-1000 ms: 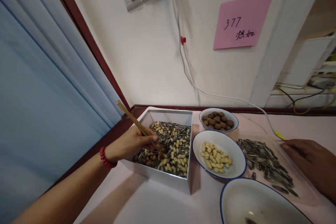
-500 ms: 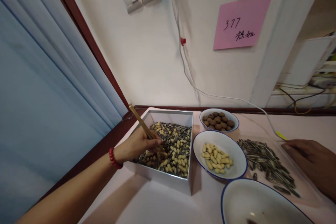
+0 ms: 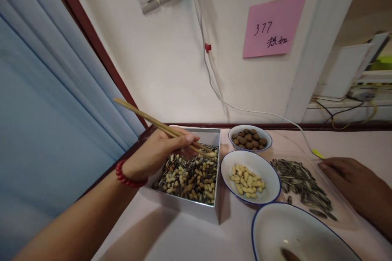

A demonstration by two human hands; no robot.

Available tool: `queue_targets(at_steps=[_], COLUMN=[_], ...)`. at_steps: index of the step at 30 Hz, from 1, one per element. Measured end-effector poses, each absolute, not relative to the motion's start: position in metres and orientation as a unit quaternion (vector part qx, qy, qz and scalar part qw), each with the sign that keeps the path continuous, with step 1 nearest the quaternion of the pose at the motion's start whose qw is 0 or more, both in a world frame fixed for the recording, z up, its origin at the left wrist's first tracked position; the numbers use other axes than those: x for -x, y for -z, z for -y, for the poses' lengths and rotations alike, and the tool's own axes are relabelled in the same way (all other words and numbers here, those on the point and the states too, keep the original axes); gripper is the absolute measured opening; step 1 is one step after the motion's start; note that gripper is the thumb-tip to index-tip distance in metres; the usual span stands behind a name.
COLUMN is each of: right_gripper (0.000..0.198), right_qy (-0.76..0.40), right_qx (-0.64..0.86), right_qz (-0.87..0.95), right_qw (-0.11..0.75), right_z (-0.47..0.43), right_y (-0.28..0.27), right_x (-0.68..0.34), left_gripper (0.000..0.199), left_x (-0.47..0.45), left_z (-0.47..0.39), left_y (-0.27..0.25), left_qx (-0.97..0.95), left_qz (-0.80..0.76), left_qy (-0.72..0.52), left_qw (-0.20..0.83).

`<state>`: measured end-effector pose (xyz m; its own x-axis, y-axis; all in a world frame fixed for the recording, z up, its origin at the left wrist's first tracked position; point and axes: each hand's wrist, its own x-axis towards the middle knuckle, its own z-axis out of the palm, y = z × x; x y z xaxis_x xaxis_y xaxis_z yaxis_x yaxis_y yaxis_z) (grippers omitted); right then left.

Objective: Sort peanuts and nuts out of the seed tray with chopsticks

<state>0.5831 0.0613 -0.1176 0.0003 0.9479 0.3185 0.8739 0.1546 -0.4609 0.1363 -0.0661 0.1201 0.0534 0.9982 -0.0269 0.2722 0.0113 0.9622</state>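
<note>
My left hand (image 3: 174, 144), with a red bead bracelet at the wrist, is closed on a pair of wooden chopsticks (image 3: 147, 118). Their tips are over the right side of a white box (image 3: 183, 206) of mixed peanuts and striped sunflower seeds, and a peanut (image 3: 212, 155) shows at the tips. Right of the box stands a blue-rimmed bowl of peanuts (image 3: 246, 181). Farther right, sunflower seeds (image 3: 303, 187) lie on a clear shallow tray (image 3: 343, 216). My right hand (image 3: 352, 179) is at that tray's right edge, fingers curled; what they grip, if anything, is hidden.
Behind the peanut bowl is a smaller bowl of round brown nuts (image 3: 249, 140). A large blue-rimmed bowl (image 3: 275, 228) in front holds something dark. A white cable (image 3: 260, 112) runs down the wall to the table. A blue curtain (image 3: 61, 89) hangs at left.
My left hand has risen from the box's contents. The chopsticks now lie flatter, with their tips near the box's right wall and a peanut at them. My right hand stays beside the tray.
</note>
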Motion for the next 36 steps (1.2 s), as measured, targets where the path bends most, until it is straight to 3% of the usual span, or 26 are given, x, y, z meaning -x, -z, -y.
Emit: queue_targets(at_steps=[7, 20, 28, 36], right_gripper=[0.057, 0.061, 0.062, 0.060], right_qy=[-0.063, -0.070, -0.085, -0.080], right_qx=[0.644, 0.648, 0.640, 0.637], right_qz=[0.708, 0.704, 0.708, 0.710], right_qw=[0.282, 0.281, 0.286, 0.290], right_z=[-0.061, -0.063, -0.070, -0.071], right_y=[0.117, 0.123, 0.136, 0.134], right_x=[-0.584, -0.587, -0.596, -0.596], left_gripper=[0.029, 0.030, 0.034, 0.034], left_x=[-0.185, -0.125, -0.100, -0.097], left_z=[0.054, 0.078, 0.075, 0.070], left_y=[-0.099, -0.111, -0.076, -0.066], left_qx=[-0.629, -0.597, -0.622, -0.698], left_qz=[-0.499, -0.549, -0.581, -0.572], left_qy=[-0.299, -0.364, -0.228, -0.179], left_qw=[0.515, 0.457, 0.473, 0.392])
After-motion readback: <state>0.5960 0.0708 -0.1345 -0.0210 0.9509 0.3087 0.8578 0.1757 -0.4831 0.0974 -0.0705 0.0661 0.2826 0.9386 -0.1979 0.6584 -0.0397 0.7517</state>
